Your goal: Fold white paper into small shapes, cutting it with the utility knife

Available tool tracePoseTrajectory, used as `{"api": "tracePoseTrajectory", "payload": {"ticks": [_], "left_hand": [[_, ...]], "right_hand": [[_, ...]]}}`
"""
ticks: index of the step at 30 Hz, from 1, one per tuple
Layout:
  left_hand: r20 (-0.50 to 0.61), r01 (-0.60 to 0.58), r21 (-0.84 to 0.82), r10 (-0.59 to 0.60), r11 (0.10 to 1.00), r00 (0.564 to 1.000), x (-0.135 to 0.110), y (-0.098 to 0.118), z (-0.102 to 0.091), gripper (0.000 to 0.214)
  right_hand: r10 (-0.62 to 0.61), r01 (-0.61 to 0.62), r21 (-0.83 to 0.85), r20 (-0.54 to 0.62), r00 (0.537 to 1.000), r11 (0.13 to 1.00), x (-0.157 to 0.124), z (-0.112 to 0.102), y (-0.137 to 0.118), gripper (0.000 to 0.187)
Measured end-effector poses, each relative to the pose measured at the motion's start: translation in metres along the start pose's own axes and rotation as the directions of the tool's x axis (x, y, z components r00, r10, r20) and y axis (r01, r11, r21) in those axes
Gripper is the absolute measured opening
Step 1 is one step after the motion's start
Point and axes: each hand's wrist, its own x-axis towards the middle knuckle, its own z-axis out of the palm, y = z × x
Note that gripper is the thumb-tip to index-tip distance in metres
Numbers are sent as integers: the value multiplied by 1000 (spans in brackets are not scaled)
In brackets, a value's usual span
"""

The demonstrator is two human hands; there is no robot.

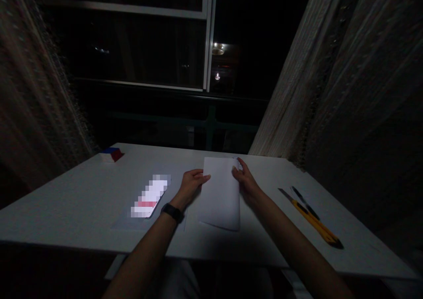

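A folded white sheet of paper (220, 193) lies on the white table (82, 202) in front of me. My left hand (191, 185), with a dark watch on the wrist, rests at the paper's left edge with its fingers curled onto the sheet. My right hand (244, 179) pinches the paper's upper right corner, fingers closed on it.
A lit phone (149, 201) lies left of my left hand. A yellow utility knife (313, 222) and a dark pen (304, 202) lie at the right. A small red, white and blue block (111, 154) sits at the far left corner. Curtains hang both sides of a dark window.
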Motion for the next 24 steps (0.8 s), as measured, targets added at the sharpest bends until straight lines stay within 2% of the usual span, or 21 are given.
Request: {"api": "tracePoseTrajectory", "payload": {"ticks": [3, 6, 10, 15, 20, 24], "left_hand": [[102, 66, 78, -74, 995, 992, -3, -1, 3, 46], [96, 98, 133, -111, 986, 989, -5, 1, 5, 46], [110, 75, 106, -87, 992, 990, -5, 3, 4, 53], [139, 7, 121, -24, 993, 990, -4, 5, 1, 67], [117, -33, 165, 13, 986, 993, -5, 5, 0, 50], [77, -38, 191, 24, 981, 997, -4, 5, 1, 45]], "right_hand": [[33, -28, 56, -81, 996, 998, 11, 11, 4, 78], [17, -10, 48, -135, 991, 999, 9, 8, 13, 71], [29, -28, 15, -96, 995, 999, 0, 0, 19, 63], [49, -49, 3, 4, 999, 999, -6, 2, 15, 54], [31, -31, 1, -2, 1000, 1000, -5, 1, 15, 43], [25, -25, 2, -23, 999, 1000, 1, -5, 21, 37]]}}
